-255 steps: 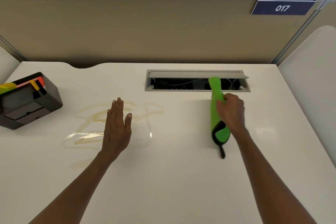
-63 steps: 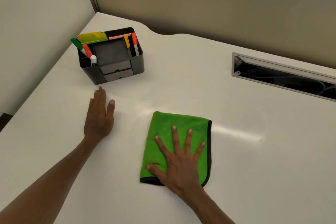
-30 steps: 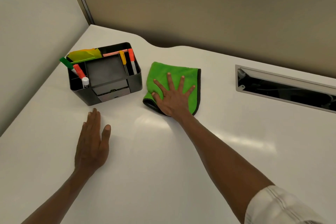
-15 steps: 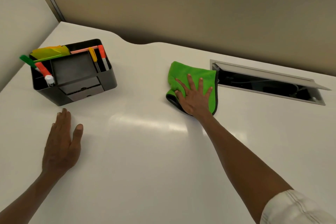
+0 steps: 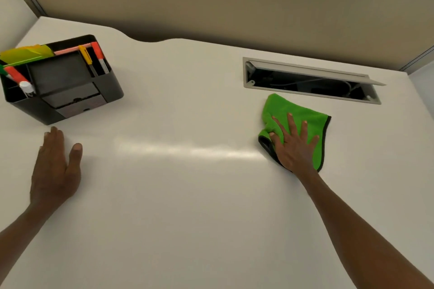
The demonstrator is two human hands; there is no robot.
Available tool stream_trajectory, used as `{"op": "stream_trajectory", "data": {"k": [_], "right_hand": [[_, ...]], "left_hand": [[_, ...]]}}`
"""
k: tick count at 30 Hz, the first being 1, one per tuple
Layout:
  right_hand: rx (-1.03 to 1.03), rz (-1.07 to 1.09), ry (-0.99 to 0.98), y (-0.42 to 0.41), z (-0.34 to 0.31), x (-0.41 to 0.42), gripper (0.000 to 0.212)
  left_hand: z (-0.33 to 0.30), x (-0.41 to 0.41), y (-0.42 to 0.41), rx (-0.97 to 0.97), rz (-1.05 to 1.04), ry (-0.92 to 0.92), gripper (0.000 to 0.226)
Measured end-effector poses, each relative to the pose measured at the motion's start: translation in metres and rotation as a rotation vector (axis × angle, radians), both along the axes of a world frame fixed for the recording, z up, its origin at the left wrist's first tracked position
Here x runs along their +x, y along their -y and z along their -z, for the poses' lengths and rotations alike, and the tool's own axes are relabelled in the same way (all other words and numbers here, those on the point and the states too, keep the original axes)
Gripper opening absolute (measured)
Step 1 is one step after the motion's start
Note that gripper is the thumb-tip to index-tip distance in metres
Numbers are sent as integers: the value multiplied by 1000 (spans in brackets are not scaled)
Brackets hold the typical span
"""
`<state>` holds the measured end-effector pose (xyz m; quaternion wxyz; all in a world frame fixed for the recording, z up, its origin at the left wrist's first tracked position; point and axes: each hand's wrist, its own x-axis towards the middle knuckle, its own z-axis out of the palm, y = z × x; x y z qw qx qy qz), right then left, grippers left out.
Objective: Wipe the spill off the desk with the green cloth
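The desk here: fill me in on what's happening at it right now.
A person is wiping the white desk with a green cloth. The right hand lies flat on the cloth, fingers spread, just in front of the open cable hatch. The left hand rests flat on the desk near a black organizer holding markers. No spill is visible on the surface now.

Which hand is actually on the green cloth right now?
The right hand, spread flat on the green cloth just in front of the open cable tray. The left hand rests on bare desk near the black organizer.
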<state>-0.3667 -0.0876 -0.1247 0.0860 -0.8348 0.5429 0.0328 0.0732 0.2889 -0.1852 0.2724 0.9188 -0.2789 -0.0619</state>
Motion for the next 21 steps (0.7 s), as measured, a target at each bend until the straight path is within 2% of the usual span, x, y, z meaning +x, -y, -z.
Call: {"op": "stream_trajectory", "data": {"k": [5, 8, 14, 21], "right_hand": [[24, 104, 6, -53, 1, -32, 56], [48, 141, 43, -84, 2, -15, 55], [55, -25, 108, -129, 4, 114, 56], [44, -262, 122, -194, 2, 232, 57]], "left_hand": [[-22, -19, 3, -13, 18, 0, 77], [-36, -30, 4, -20, 44, -8, 79], [-46, -39, -21, -102, 109, -54, 73], [-41, -48, -88, -70, 143, -41, 69]]}}
